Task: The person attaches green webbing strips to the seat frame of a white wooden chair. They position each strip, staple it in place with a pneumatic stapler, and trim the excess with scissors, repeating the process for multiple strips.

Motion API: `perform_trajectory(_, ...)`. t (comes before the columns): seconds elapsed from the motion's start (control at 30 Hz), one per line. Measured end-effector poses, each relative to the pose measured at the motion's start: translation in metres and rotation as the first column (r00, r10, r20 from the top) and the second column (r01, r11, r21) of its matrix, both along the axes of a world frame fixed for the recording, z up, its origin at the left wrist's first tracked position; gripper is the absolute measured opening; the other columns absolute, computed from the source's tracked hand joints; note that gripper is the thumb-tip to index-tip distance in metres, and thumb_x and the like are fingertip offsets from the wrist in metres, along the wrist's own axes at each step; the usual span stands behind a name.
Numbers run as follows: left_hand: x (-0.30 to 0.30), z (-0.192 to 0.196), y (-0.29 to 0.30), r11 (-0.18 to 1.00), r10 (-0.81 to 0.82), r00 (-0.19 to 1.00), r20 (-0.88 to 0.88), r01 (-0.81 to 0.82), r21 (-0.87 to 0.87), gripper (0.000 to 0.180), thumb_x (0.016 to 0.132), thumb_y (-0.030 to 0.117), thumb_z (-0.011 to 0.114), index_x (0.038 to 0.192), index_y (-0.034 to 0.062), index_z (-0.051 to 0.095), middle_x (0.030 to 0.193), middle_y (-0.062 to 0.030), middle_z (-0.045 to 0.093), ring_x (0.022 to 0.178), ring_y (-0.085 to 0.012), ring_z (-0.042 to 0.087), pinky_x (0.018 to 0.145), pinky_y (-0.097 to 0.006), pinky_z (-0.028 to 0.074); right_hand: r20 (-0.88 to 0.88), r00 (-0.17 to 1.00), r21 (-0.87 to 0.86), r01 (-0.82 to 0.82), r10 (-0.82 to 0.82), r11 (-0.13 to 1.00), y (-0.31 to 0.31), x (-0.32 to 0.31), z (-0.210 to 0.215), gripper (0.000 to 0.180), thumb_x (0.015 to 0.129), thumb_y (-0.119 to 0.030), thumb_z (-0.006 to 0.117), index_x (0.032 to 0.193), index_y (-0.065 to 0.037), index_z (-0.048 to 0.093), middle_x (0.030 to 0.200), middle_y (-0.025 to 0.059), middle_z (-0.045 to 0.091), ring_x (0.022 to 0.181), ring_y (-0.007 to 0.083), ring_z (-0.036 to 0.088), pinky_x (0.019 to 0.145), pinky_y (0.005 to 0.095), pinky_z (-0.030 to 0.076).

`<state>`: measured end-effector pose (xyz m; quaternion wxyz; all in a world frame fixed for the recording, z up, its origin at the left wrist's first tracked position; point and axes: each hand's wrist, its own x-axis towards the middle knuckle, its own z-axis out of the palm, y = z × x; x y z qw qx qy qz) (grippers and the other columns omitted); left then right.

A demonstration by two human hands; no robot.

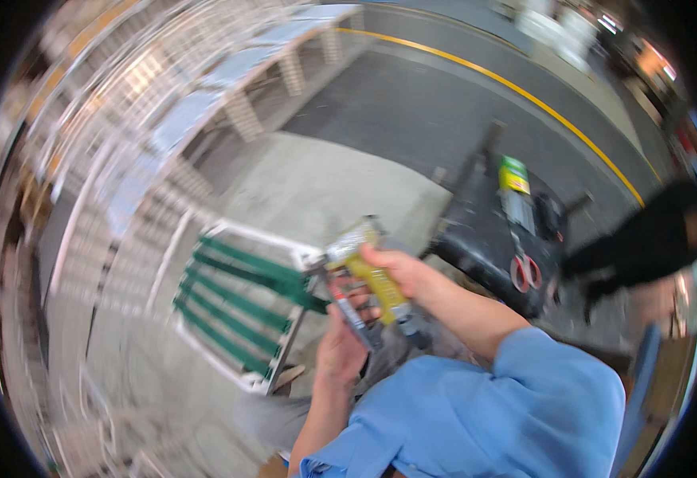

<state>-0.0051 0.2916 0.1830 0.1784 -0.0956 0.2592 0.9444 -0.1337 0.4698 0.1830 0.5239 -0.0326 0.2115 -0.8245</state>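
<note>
Blurred by motion, a yellow staple gun (383,288) with a silvery head is held in front of my body. My right hand (400,269) is closed round its yellow body from the right. Along its left side runs a long, thin grey magazine (356,323) with a red mark. My left hand (340,348) is closed on that magazine from below, its fingers partly hidden. Just left of my hands stands a white frame (233,374) strung with dark green webbing straps (245,275).
At right, a black padded seat (476,247) carries red-handled scissors (524,271), a green-and-yellow packet (514,175) and dark items. White frames and a row of light-topped benches (241,68) fill the left. A yellow line (508,80) crosses the dark floor. A dark-clothed shape (643,243) is far right.
</note>
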Motion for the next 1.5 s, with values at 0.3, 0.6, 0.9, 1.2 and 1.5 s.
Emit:
perform_trajectory(0.3, 0.014, 0.057, 0.042, 0.951, -0.29, 0.938, -0.19, 0.259, -0.17, 0.062, 0.103, 0.025, 0.07, 0.159, 0.0149, 0.045, 0.165, -0.0111, 0.045, 0.124, -0.0399, 0.068, 0.113, -0.061, 0.05, 0.004, 0.962, -0.262, 0.264, -0.272, 0.928, 0.025, 0.008, -0.011, 0.083, 0.101, -0.076, 0.048, 0.144, -0.006, 0.058, 0.127, 0.0186, 0.068, 0.079, 0.0282, 0.073, 0.054, 0.0298, 0.06)
perform_trajectory(0.6, 0.005, 0.036, 0.042, 0.996, -0.091, 0.992, 0.092, 0.089, 0.026, 0.047, 0.115, 0.043, 0.042, 0.155, 0.018, 0.049, 0.149, -0.0122, 0.058, 0.093, -0.0392, 0.072, 0.08, -0.061, 0.063, -0.789, 0.585, 0.484, 0.78, 0.187, -0.397, 0.239, 0.017, -0.02, 0.028, 0.091, -0.034, 0.078, 0.102, -0.008, 0.079, 0.099, 0.0158, 0.078, 0.096, 0.0353, 0.075, 0.086, 0.0464, 0.058)
perform_trajectory(0.9, 0.006, 0.013, 0.021, 1.0, 0.007, 0.985, 0.17, -0.005, -0.014, 0.042, 0.11, 0.031, 0.057, 0.151, 0.024, 0.051, 0.148, -0.0047, 0.06, 0.106, -0.0382, 0.07, 0.094, -0.057, 0.06, -0.578, 0.801, 0.37, 0.429, 0.158, -0.824, 0.366, 0.019, -0.057, 0.022, 0.091, -0.013, 0.066, 0.113, -0.01, 0.067, 0.115, 0.0232, 0.071, 0.111, 0.0442, 0.069, 0.095, 0.0548, 0.055)
perform_trajectory(1.2, 0.006, 0.02, 0.009, 0.976, 0.139, 0.977, 0.165, -0.107, -0.187, 0.039, 0.111, 0.026, 0.055, 0.148, 0.0222, 0.043, 0.144, -0.0014, 0.059, 0.117, -0.034, 0.067, 0.098, -0.055, 0.057, -0.77, 0.417, 0.62, 0.668, -0.483, -0.411, 0.352, 0.073, -0.037, 0.019, 0.096, -0.009, 0.069, 0.114, -0.003, 0.071, 0.083, 0.0023, 0.064, 0.068, 0.011, 0.06, 0.056, 0.0262, 0.046)
perform_trajectory(1.5, 0.009, 0.014, 0.015, 0.961, 0.215, 0.972, 0.096, -0.193, -0.197, 0.035, 0.112, 0.022, 0.056, 0.144, 0.0195, 0.043, 0.135, -0.0015, 0.055, 0.112, -0.0253, 0.066, 0.098, -0.05, 0.057, -0.606, 0.728, 0.491, 0.66, -0.32, 0.569, 0.083, 0.048, 0.069, 0.013, 0.097, -0.006, 0.071, 0.106, 0.002, 0.073, 0.08, 0.007, 0.07, 0.068, 0.0135, 0.065, 0.06, 0.0267, 0.053)
